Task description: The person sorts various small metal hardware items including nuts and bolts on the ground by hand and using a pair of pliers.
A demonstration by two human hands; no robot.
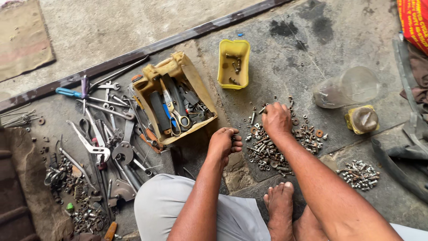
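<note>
I squat on a stained concrete floor. My right hand (pixel 276 119) rests, fingers curled down, on a scattered heap of rusty bolts, nuts and washers (pixel 267 149), its fingertips pinching among them. My left hand (pixel 224 142) hovers just left of the heap with fingers curled in, seemingly around small pieces; what it holds is hidden. Beyond the heap stands a small yellow bin (pixel 233 64) with a few bolts inside.
A worn yellow box (pixel 176 96) of scissors and tools sits left. Wrenches, pliers and screwdrivers (pixel 100 129) litter the floor further left. A clear plastic jar (pixel 347 87), a yellow lidded container (pixel 362 119) and a shiny bolt pile (pixel 359 174) lie right. My bare foot (pixel 280 209) is below.
</note>
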